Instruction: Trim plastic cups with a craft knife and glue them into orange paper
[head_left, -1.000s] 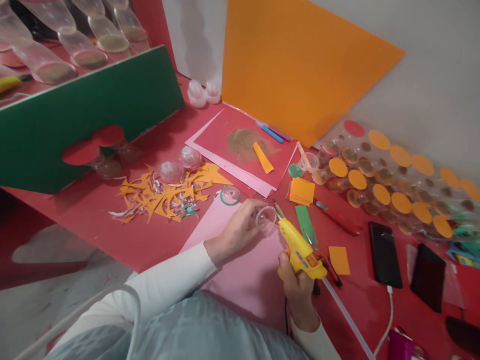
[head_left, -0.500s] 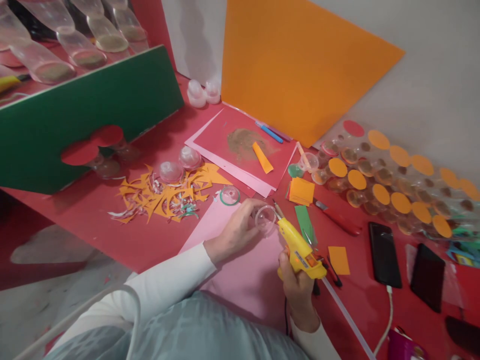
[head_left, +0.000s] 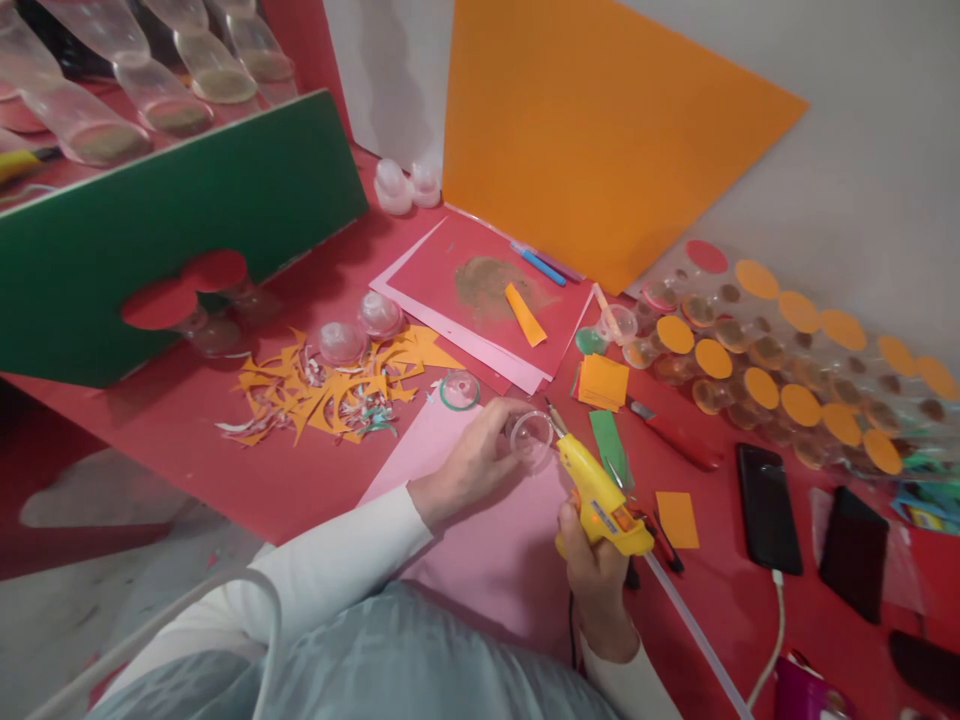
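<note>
My left hand (head_left: 480, 448) grips a small clear plastic cup (head_left: 531, 440) by its side, the round rim facing up toward me. In my right hand (head_left: 596, 570) is a yellow hot glue gun (head_left: 600, 497), fingers wrapped round its handle. The gun's metal nozzle points at the cup's right rim; whether it touches cannot be made out. A long translucent glue stick (head_left: 694, 630) sticks out of its back end. Under both hands lies a pink sheet (head_left: 480, 560). Just beyond my left hand sits a clear dome with a green ring (head_left: 459, 391).
Orange paper scraps (head_left: 337, 395) and clear domes (head_left: 343, 343) lie to the left, before a green board (head_left: 187, 220). A red sheet (head_left: 427, 265) bears brown powder. At right are a red-handled cutter (head_left: 682, 440), orange-topped cups (head_left: 761, 388) and phones (head_left: 770, 510).
The glue gun has shifted very slightly at the cup's rim. Otherwise both hands and the things around them stay where they were.
</note>
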